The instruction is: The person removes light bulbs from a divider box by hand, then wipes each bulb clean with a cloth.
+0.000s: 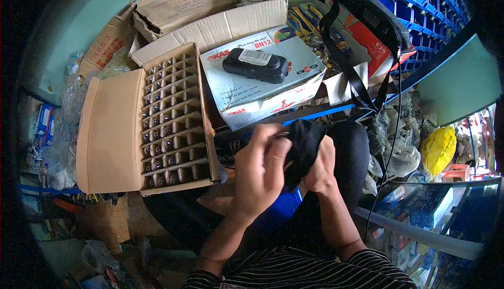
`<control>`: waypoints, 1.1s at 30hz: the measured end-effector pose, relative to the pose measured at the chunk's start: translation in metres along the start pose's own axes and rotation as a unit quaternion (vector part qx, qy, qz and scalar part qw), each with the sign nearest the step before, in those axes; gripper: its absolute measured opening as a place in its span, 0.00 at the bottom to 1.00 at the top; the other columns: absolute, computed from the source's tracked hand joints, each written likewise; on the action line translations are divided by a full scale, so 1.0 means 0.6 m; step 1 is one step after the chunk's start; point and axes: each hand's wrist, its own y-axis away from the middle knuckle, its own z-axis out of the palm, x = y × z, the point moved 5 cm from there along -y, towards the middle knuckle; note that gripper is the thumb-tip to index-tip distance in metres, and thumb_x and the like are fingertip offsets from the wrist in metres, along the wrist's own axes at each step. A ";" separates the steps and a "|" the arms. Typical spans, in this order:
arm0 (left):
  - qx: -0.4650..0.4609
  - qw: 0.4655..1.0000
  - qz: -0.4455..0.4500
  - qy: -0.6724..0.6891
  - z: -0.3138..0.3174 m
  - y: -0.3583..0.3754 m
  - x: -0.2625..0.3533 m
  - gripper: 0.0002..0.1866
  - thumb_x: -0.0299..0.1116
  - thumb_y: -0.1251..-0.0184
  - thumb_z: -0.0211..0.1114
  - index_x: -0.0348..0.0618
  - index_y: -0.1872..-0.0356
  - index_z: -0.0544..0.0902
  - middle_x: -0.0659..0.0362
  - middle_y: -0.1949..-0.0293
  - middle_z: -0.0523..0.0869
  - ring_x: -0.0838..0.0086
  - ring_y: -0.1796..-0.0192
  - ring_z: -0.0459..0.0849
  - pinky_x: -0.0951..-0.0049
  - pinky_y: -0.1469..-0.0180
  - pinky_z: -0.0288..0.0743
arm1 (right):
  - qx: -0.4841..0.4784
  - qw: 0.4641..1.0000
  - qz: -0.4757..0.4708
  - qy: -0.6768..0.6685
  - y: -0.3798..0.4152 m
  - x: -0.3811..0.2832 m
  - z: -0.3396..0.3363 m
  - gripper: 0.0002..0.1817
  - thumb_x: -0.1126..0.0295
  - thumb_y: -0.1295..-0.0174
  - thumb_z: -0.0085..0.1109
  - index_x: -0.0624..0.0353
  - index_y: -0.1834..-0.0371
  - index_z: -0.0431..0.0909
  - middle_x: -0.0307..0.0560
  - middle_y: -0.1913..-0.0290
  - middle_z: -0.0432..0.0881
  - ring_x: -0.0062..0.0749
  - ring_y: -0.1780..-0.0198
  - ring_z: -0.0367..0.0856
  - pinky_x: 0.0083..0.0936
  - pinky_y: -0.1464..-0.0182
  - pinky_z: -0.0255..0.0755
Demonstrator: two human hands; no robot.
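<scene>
Between my two hands, above my lap, is a soft black cloth (pixel 304 147). My left hand (pixel 260 166) is closed at the cloth's left side, thumb and fingers bent and a little blurred. At the right edge, the curled fingers of my right hand (pixel 321 166) grip the same cloth, which hides part of them. What may be inside its folds is hidden. Below the hands a bright blue object (pixel 286 205) shows between my legs. Just beyond them stands a white printed box (pixel 252 97) with a black oblong device (pixel 255 64) lying on top.
An open carton (pixel 107 131) with cardboard dividers holds small glassy pieces in many cells at left. Behind it sits a larger carton (pixel 210 24). A black strap (pixel 357 89) and a thin cable (pixel 394 131) hang at right, near plastic bags (pixel 399 147) and blue bins (pixel 430 6).
</scene>
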 end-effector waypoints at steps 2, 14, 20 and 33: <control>-0.013 0.995 0.082 -0.046 0.009 -0.001 0.011 0.10 0.30 0.27 0.58 0.36 0.51 0.76 0.49 0.63 0.83 0.67 0.61 0.84 0.70 0.57 0.75 | 0.025 0.995 0.059 -0.074 0.007 0.013 -0.007 0.17 0.63 0.35 0.45 0.65 0.56 0.79 0.55 0.62 0.82 0.47 0.61 0.82 0.32 0.57 0.74; 0.036 0.999 -0.019 0.026 -0.011 -0.006 -0.003 0.13 0.33 0.28 0.62 0.34 0.51 0.80 0.57 0.67 0.86 0.81 0.67 0.82 0.79 0.62 0.76 | 0.144 0.981 0.046 -0.120 0.013 0.008 -0.003 0.09 0.77 0.43 0.60 0.65 0.59 0.77 0.42 0.58 0.80 0.26 0.57 0.78 0.25 0.51 0.72; -0.019 0.998 -0.061 -0.028 -0.012 -0.001 -0.008 0.11 0.34 0.26 0.61 0.34 0.54 0.80 0.59 0.74 0.85 0.85 0.77 0.78 0.81 0.73 0.72 | 0.064 0.998 -0.014 -0.003 0.001 -0.005 0.009 0.15 0.79 0.49 0.63 0.63 0.57 0.76 0.49 0.59 0.79 0.40 0.58 0.78 0.30 0.50 0.71; 0.001 0.988 -0.062 0.143 -0.003 0.005 -0.009 0.18 0.39 0.32 0.68 0.34 0.51 0.81 0.61 0.59 0.83 0.81 0.59 0.79 0.82 0.53 0.71 | 0.041 0.999 -0.003 0.019 0.006 0.000 0.012 0.13 0.69 0.40 0.53 0.65 0.56 0.77 0.54 0.64 0.82 0.47 0.64 0.82 0.33 0.58 0.74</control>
